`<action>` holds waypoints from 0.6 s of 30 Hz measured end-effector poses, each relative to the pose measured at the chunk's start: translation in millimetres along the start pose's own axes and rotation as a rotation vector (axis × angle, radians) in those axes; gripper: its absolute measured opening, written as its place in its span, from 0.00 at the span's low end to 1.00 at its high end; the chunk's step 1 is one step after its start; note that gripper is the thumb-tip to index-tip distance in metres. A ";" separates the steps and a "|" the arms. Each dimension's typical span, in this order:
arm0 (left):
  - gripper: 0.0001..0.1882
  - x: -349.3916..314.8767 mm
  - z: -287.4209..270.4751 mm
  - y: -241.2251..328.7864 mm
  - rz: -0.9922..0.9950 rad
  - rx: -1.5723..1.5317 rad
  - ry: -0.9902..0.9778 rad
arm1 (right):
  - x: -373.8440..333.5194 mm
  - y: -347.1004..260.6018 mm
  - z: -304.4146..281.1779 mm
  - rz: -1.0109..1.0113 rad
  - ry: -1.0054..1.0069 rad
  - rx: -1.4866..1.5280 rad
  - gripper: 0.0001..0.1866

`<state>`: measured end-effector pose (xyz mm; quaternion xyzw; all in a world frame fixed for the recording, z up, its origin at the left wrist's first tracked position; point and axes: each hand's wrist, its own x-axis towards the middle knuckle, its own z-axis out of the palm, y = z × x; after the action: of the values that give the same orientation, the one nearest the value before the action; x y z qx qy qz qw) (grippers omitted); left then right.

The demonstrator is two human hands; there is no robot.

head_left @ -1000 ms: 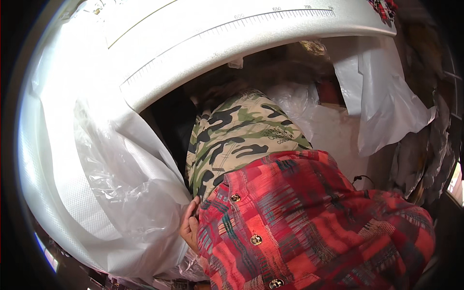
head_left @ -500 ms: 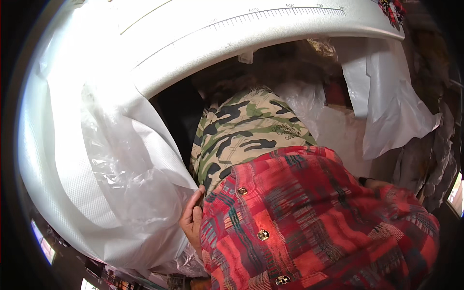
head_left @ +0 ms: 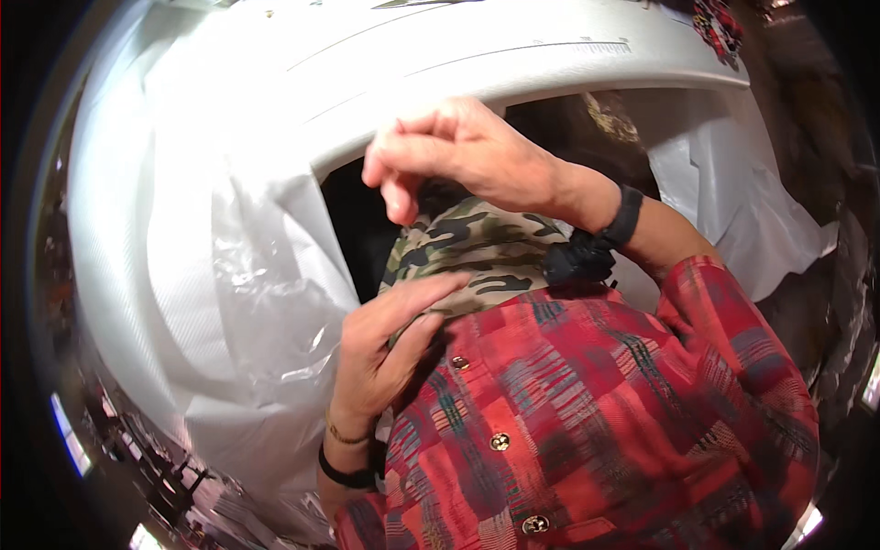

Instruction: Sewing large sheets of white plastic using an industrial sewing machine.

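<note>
My left hand (head_left: 380, 348) is at my waist, in front of the camouflage cloth (head_left: 481, 238) over my lap. Its fingers reach to the right, thumb apart, and nothing shows between them. Raised over the front edge of the white table (head_left: 550, 73) is my right hand (head_left: 467, 151), slightly blurred. It is open, its fingers half bent and its thumb hanging apart, with no object visible in it. A black band (head_left: 626, 215) circles the right wrist, and a dark bundle (head_left: 579, 259) hangs beside it.
White sheeting with clear plastic film (head_left: 275, 302) drapes down on the left. More pale plastic sheet (head_left: 733, 183) hangs at the right. A printed scale (head_left: 596, 46) runs along the table. A small red and black patterned item (head_left: 718, 32) lies at its far right corner.
My right hand has come up from beside my right hip to above the table edge. My left hand has risen from my side to the front of my waist.
</note>
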<state>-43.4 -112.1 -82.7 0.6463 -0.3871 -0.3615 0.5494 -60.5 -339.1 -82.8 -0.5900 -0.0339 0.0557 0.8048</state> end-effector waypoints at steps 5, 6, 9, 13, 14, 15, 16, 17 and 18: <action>0.19 32.6 11.2 -0.6 0.300 0.090 -0.007 | 37.4 -9.8 28.1 -0.217 0.072 0.159 0.18; 0.19 37.0 13.6 -1.2 0.289 0.094 -0.001 | 45.2 -11.9 30.9 -0.223 0.067 0.159 0.18; 0.26 45.2 22.1 -0.8 0.301 0.161 0.140 | 70.0 -15.7 36.3 -0.436 0.077 0.137 0.20; 0.26 55.1 41.3 -3.0 0.229 0.215 0.331 | 94.4 -8.3 32.0 -0.552 0.169 0.084 0.19; 0.26 58.4 46.0 -3.6 0.229 0.225 0.329 | 99.1 -6.1 31.4 -0.553 0.155 0.084 0.19; 0.27 60.5 52.0 -6.4 0.232 0.297 0.410 | 100.3 -1.6 30.7 -0.595 0.178 0.068 0.19; 0.27 62.0 53.9 -7.3 0.233 0.368 0.488 | 102.7 0.3 29.6 -0.626 0.198 0.042 0.19; 0.24 62.3 54.7 -9.7 0.248 0.348 0.505 | 102.9 3.5 28.0 -0.657 0.210 0.041 0.19; 0.24 61.8 53.8 -11.5 0.251 0.361 0.503 | 102.0 6.1 26.2 -0.658 0.218 0.055 0.19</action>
<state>-63.1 -189.6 -103.9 0.7494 -0.3736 -0.0459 0.5447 37.1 -299.3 -81.9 -0.5281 -0.1349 -0.2692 0.7940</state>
